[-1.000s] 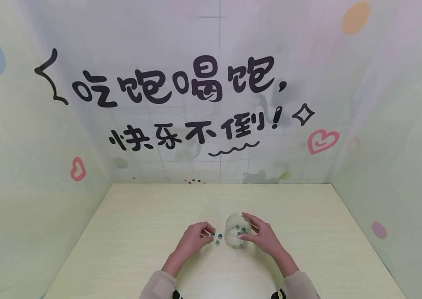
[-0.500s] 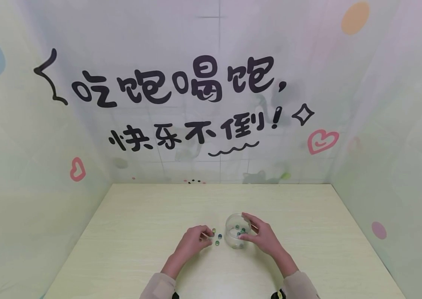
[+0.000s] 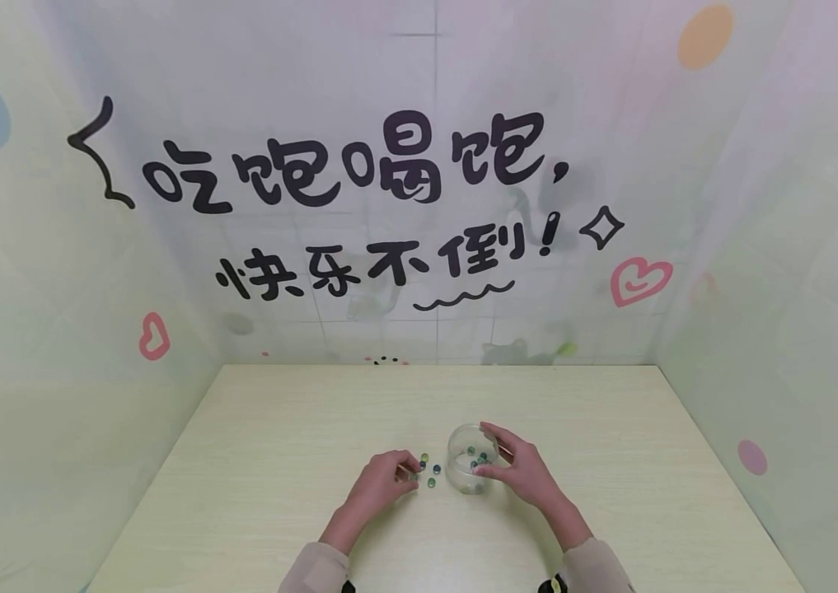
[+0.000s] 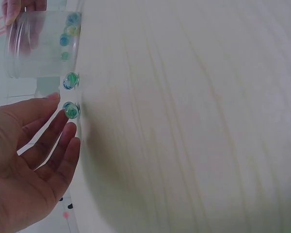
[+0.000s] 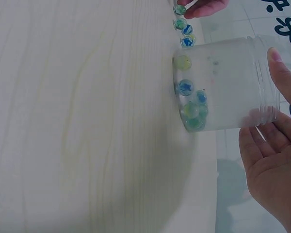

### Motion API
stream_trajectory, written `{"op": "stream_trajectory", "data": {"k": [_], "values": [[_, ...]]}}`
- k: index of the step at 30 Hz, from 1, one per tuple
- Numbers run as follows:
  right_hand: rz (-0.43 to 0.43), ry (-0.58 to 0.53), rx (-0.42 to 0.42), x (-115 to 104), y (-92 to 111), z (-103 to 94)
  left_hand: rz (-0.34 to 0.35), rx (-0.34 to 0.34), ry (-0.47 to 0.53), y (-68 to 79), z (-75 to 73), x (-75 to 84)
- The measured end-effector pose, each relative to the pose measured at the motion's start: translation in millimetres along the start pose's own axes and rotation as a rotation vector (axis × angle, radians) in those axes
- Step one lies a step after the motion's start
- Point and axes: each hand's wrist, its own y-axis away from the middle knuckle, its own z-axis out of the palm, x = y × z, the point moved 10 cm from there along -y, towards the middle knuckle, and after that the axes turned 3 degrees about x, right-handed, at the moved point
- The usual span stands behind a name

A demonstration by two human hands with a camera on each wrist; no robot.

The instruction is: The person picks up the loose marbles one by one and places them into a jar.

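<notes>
A clear plastic jar (image 3: 463, 471) stands upright on the table with several glass marbles (image 5: 185, 88) at its bottom. My right hand (image 3: 526, 471) grips it near the rim, thumb on one side and fingers on the other. Left of the jar, several loose marbles lie on the table, among them a dark blue one (image 3: 437, 469) and a green one (image 3: 431, 483). My left hand (image 3: 381, 479) is at these marbles, thumb and fingers apart. One green marble (image 4: 71, 111) sits right at its fingertips, and another marble (image 4: 71, 80) lies closer to the jar.
The pale wood-grain table (image 3: 278, 445) reaches back to a white printed backdrop (image 3: 359, 74) with dark lettering. Similar printed sheets rise along the table's left and right sides.
My left hand has drawn slightly left and its thumb and fingers have parted, so more of the loose marbles show. My right hand and the jar stay in place.
</notes>
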Motion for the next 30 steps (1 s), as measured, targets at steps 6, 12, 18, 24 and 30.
{"op": "stream_trajectory", "data": {"k": [6,12,18,24,30], "values": [[0.031,-0.02,-0.005,3.2,-0.4,0.5,0.001,0.0,-0.013,-0.1,1.4,-1.0],[0.027,-0.024,-0.003,2.1,0.0,0.2,-0.002,0.001,-0.024,0.2,3.7,-2.1],[0.024,-0.028,-0.007,2.0,0.3,0.2,0.012,0.004,-0.034,-1.1,5.3,-3.6],[0.022,-0.028,-0.009,2.0,0.2,0.4,0.016,0.001,-0.041,-1.3,7.8,-4.4],[0.034,-0.029,-0.006,1.1,0.6,-0.1,0.02,0.004,-0.046,-2.1,9.7,-5.9]]}}
